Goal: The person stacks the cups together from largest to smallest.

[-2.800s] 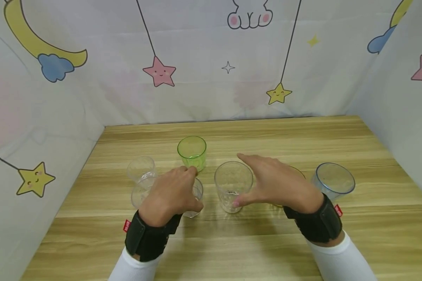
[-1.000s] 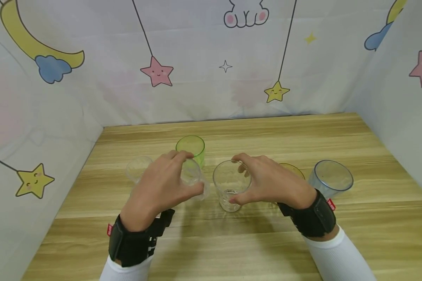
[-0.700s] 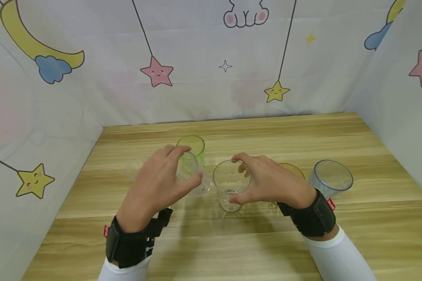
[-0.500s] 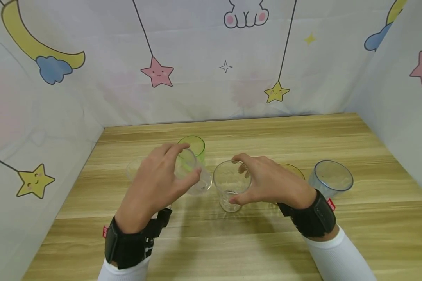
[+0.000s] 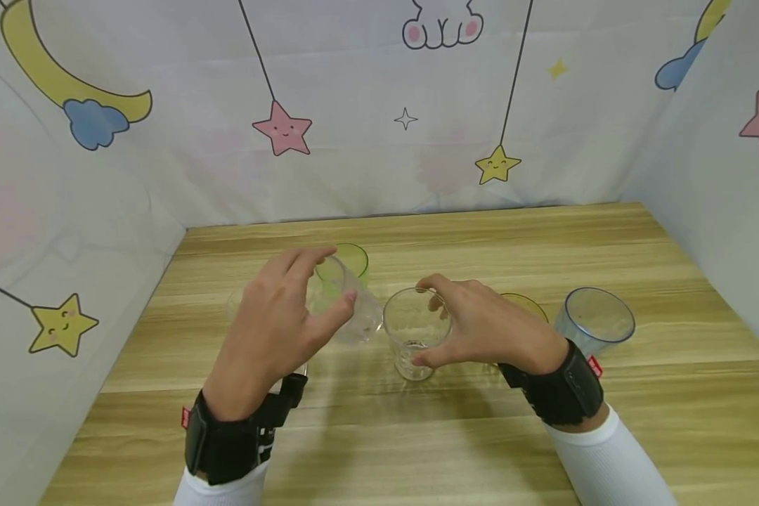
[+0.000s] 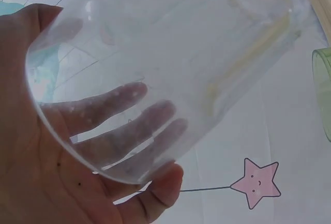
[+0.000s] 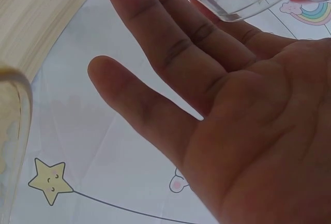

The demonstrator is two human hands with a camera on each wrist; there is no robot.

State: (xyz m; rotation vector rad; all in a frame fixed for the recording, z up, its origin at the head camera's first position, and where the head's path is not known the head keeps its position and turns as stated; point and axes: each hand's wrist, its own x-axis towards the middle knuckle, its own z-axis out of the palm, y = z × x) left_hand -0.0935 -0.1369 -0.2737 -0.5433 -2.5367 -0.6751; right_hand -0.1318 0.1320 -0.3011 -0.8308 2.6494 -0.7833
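Observation:
My left hand [image 5: 284, 309] holds a clear glass [image 5: 357, 320] tilted up off the table, its mouth toward the palm and its base pointing right. In the left wrist view, fingers show through the wall of this clear glass [image 6: 170, 58]. The base comes right beside the rim of a second clear glass [image 5: 411, 330], which stands upright on the table. My right hand [image 5: 493, 323] grips that second glass, thumb at the near side and fingers round the far side. The right wrist view catches only the lower edge of this glass [image 7: 238, 12].
Behind the tilted glass stands a green glass [image 5: 359, 257]. A yellow glass [image 5: 528, 303] is mostly hidden by my right hand, with a blue-rimmed glass [image 5: 597, 323] farther right. Clear glasses stand partly hidden behind my left hand. Printed cloth walls [image 5: 367, 176] border the wooden table [image 5: 379, 450].
My left hand has lifted its clear glass and tipped it, mouth to the left, base to the right. My right hand has come round the upright clear glass and stays there.

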